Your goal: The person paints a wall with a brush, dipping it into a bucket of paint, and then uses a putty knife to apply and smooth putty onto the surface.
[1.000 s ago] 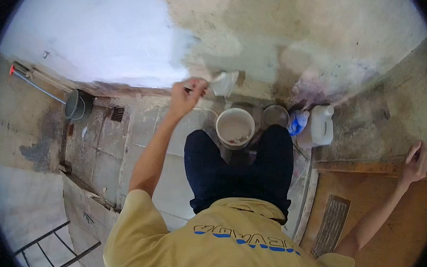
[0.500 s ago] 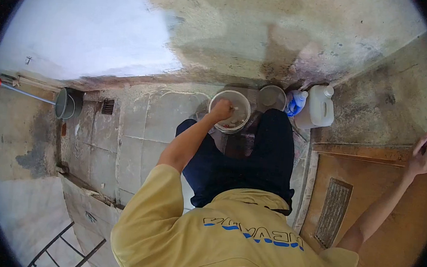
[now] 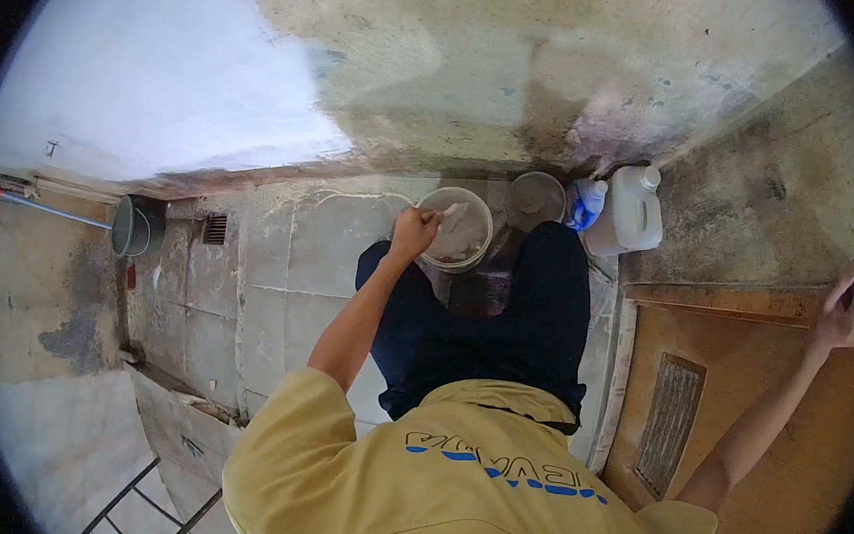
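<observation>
My left hand (image 3: 416,233) is closed round a paintbrush (image 3: 454,212) with a pale, whitish head. It is held at the left rim of a white bucket (image 3: 466,257), the brush head over the opening. Greyish-white matter shows inside the bucket, which stands on the floor in front of my knees. Out to the right, my right hand (image 3: 843,312) has curled fingers and overlaps the wooden strip (image 3: 715,300) along the brown door. What those fingers grip, if anything, is hidden.
Beside the bucket stand a smaller round tub (image 3: 535,201), a blue-and-white bottle (image 3: 585,203) and a whitish jerrycan (image 3: 636,213). A dark bucket (image 3: 136,227) and a floor drain (image 3: 214,229) are at left. The wall (image 3: 412,75) ahead is part white, part stained.
My left hand has drawn back from inside the bucket to its left rim, and the brush head now shows. My right hand has stayed in place.
</observation>
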